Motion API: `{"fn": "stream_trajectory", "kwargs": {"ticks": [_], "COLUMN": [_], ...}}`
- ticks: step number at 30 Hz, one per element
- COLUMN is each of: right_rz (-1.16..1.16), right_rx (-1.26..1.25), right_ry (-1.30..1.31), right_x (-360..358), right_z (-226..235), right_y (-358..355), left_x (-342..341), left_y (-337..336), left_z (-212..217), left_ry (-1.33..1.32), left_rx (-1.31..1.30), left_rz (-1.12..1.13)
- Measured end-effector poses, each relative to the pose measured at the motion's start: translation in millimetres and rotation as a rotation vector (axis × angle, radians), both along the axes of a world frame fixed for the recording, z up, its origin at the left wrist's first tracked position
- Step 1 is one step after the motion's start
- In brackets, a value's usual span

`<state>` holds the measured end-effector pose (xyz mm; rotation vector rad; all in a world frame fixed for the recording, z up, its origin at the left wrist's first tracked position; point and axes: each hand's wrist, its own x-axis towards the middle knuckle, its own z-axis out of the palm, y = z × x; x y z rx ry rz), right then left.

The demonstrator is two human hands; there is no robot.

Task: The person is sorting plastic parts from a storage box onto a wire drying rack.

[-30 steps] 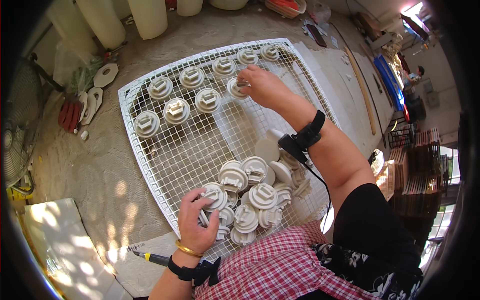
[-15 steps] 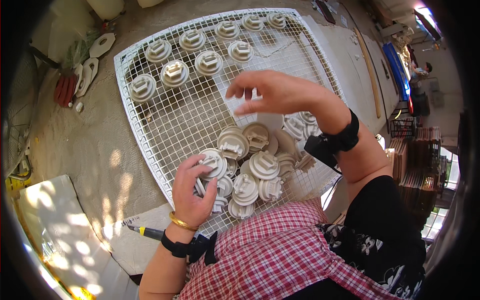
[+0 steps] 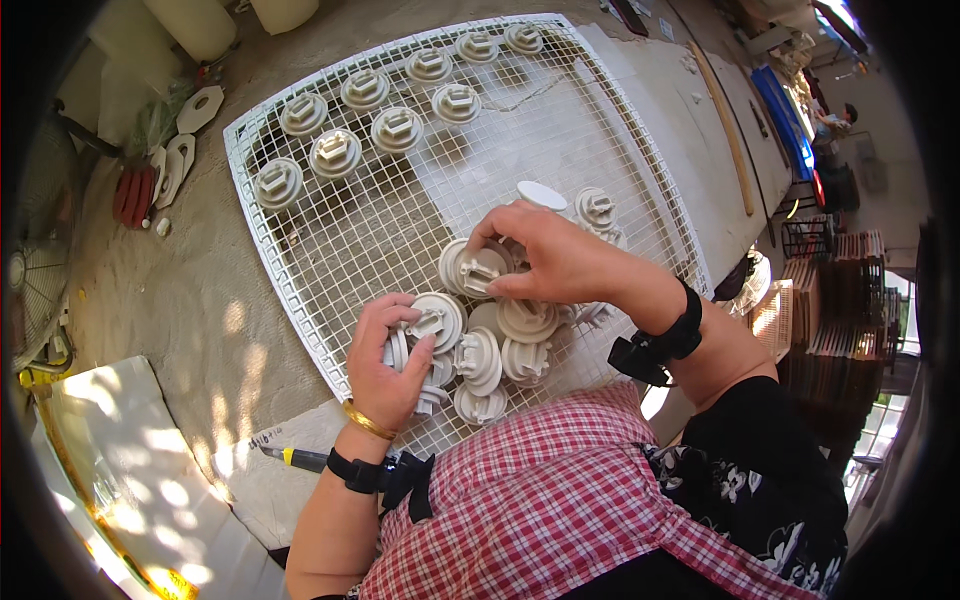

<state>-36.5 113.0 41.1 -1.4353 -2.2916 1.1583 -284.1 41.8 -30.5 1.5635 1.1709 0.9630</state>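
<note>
A loose pile of round white plastic parts (image 3: 478, 358), flanged discs with a raised bar on top, lies on the near half of a white mesh rack. My left hand (image 3: 385, 352) curls its thumb and fingers round one white part (image 3: 438, 320) at the pile's left side. My right hand (image 3: 550, 252) reaches in from the right; its thumb and fingers close on the raised bar of another part (image 3: 476, 272). Its palm hides some of the pile. Towards the far left of the rack, several like parts (image 3: 335, 152) stand apart in rows, bars upward.
The white mesh rack (image 3: 330, 235) rests low over a rough floor. A knife-like tool with a black and yellow handle (image 3: 300, 458) lies by my left forearm. Red and white flat pieces (image 3: 133, 195) lie at left. Stacked trays (image 3: 830, 320) stand at right; a long wooden strip (image 3: 730, 130) lies beyond the rack.
My right hand has come down from above the rack's middle onto the pile and closed on a part. My left hand stays at nearly the same place, on its part.
</note>
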Motion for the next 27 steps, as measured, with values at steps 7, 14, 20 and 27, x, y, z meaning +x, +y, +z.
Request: {"fn": "stream_trajectory", "kwargs": {"ticks": [7, 14, 20, 27], "right_rz": [-0.404, -0.555, -0.540, -0.521], "right_rx": [-0.116, 0.042, 0.428, 0.280], "right_ry": [0.339, 0.108, -0.135, -0.150], "right_x": [18.3, 84.8, 99.9, 95.6], "right_z": [-6.0, -46.9, -74.6, -60.1], "right_y": [19.7, 83.3, 88.0, 82.4], "left_x": [2.7, 3.9, 5.3, 4.2], "left_y": [-0.9, -1.9, 0.0, 1.1], "left_z": [-3.2, -1.3, 0.5, -2.9], "left_ry": [0.019, 0.022, 0.023, 0.020], "left_rx": [0.035, 0.018, 0.055, 0.069], "left_rz": [0.030, 0.032, 0.058, 0.067]}}
